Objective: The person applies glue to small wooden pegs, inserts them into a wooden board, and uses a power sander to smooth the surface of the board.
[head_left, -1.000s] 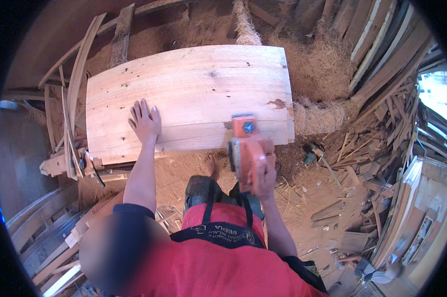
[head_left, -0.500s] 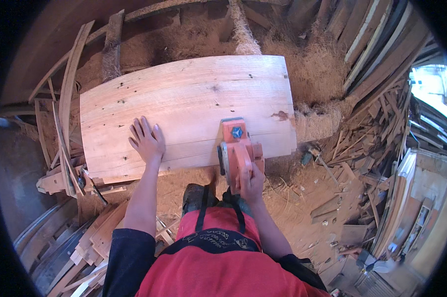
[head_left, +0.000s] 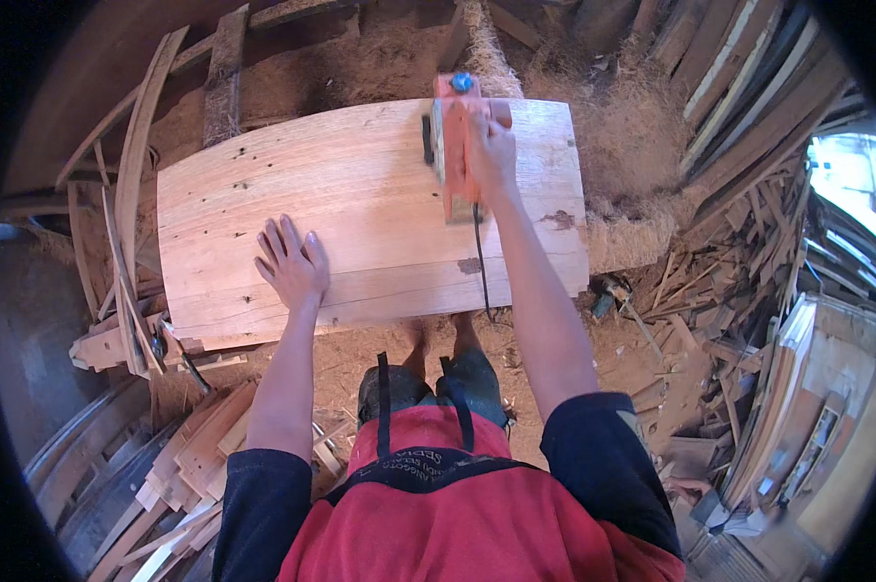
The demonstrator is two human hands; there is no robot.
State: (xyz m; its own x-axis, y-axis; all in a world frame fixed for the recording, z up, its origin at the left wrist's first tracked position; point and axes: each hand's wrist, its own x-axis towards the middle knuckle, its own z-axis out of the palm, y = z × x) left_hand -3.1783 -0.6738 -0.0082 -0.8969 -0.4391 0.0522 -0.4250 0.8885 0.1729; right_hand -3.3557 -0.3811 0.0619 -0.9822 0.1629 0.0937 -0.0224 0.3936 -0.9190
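A wide pale wooden panel (head_left: 360, 213) made of joined boards lies flat in front of me, its far edge curved. Small dark knots dot its face. My right hand (head_left: 492, 155) is closed round the handle of an orange electric planer (head_left: 454, 160), which sits across the panel's far edge, right of the middle. The planer's blue knob points away from me, and a black cord trails back from it. With fingers spread, my left hand (head_left: 294, 265) lies flat on the near left part of the panel, holding nothing.
Wood shavings (head_left: 632, 145) cover the ground beyond and right of the panel. Long boards (head_left: 758, 87) lean at the far right, above a heap of scrap wood (head_left: 729, 262). Upright strips (head_left: 132, 204) stand at the left. Offcuts (head_left: 205, 446) are piled at the lower left.
My right hand has pushed the planer away from me, from the panel's near edge to its far edge. My right arm is now stretched out. The left hand stays on the panel.
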